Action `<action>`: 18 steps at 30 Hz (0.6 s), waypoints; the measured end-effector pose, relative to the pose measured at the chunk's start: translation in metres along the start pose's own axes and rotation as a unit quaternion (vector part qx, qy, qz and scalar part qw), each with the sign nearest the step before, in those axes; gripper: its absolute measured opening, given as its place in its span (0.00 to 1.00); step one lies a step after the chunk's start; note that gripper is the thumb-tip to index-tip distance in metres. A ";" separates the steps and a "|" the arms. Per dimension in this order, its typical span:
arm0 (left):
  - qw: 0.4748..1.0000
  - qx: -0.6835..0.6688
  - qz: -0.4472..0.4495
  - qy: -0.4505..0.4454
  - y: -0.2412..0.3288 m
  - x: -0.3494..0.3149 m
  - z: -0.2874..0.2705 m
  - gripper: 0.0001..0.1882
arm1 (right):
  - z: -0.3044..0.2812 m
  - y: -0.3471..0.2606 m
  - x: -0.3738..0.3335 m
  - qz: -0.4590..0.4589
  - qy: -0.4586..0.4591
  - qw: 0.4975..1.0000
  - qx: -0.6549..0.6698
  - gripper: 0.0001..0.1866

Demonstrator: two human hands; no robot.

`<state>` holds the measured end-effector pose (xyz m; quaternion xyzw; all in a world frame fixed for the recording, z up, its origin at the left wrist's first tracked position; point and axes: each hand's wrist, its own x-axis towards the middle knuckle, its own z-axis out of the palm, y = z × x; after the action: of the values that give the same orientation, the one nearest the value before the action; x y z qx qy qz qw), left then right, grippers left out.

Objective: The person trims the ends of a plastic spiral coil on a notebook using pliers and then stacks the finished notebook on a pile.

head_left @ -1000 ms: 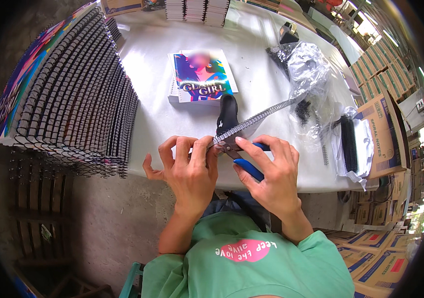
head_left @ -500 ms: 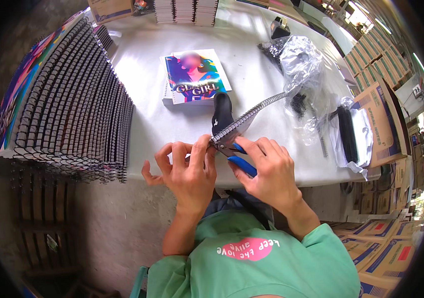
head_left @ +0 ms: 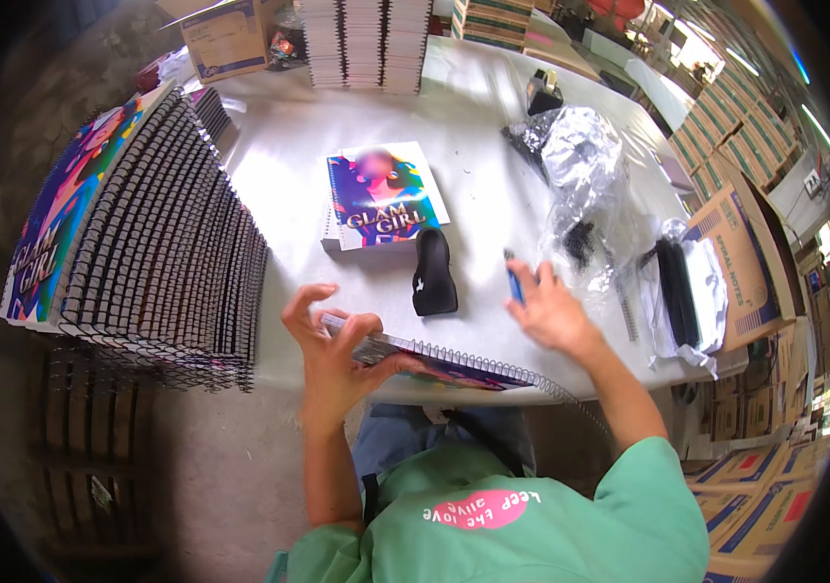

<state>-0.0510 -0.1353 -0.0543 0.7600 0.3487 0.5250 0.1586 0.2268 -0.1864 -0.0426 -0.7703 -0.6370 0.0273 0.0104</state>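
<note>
My left hand (head_left: 330, 361) grips one end of a spiral notebook (head_left: 458, 367), thumb on the near side and fingers over the far side. The notebook stands on edge along the table's front, its coil binding facing up. Past its right end, a loose tail of coil (head_left: 558, 392) sticks out and droops beside my right forearm. My right hand (head_left: 556, 313), apart from the notebook, is closed around blue-handled pliers (head_left: 515, 284) that point away from me. A black, smooth, curved object (head_left: 434, 274) lies between the hands, behind the notebook.
Small stacked notebooks (head_left: 381, 194) lie mid-table. A tall pile of spiral notebooks (head_left: 157, 243) leans at left; more stacks (head_left: 366, 44) stand at the back. To the right are a clear plastic bag (head_left: 585, 151), black coils (head_left: 677, 287), a carton (head_left: 740, 253) and a tape dispenser (head_left: 543, 92).
The notebook has swung from pointing away from me to lying across the table's front. My right hand has moved off its binding to the right with the pliers; my left has shifted left.
</note>
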 end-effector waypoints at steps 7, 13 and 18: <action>0.997 0.013 0.034 0.061 -0.014 -0.021 0.018 0.33 | -0.034 -0.032 0.030 -0.168 -0.060 0.981 -0.071 0.22; 0.993 -0.074 0.029 0.083 -0.018 -0.022 0.025 0.33 | 0.038 -0.033 0.106 -0.514 0.218 0.824 -0.096 0.20; 0.991 -0.078 0.021 0.108 -0.011 -0.018 0.027 0.32 | 0.005 -0.043 0.096 -0.390 0.155 0.866 0.273 0.15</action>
<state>-0.0343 -0.1365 -0.0844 0.6913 0.3057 0.6331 0.1671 0.2024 -0.0845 -0.0483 -0.4201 -0.8425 0.0745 0.3288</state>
